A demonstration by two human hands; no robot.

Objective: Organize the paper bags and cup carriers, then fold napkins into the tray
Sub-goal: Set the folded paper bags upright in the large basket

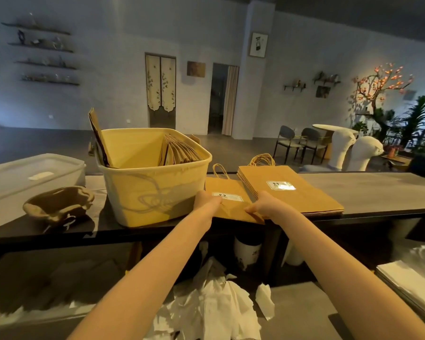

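Observation:
A single flat brown paper bag (227, 190) with a white label lies on the dark counter, just right of the cream bin (142, 192). My left hand (206, 201) grips the bag's near left edge. My right hand (261, 207) pinches its near right edge. To the right rests a stack of flat brown paper bags (299, 195) with twine handles. Inside the bin stand several folded paper bags (179, 150) at the right and a brown cardboard piece (97, 136) at the left. A pulp cup carrier (57, 203) sits left of the bin.
A clear plastic lidded box (30, 175) stands at the far left. Crumpled white napkins (206, 305) lie on the lower shelf below my arms. A stack of white paper (412, 285) sits at the lower right. Chairs and plants stand beyond the counter (378, 190).

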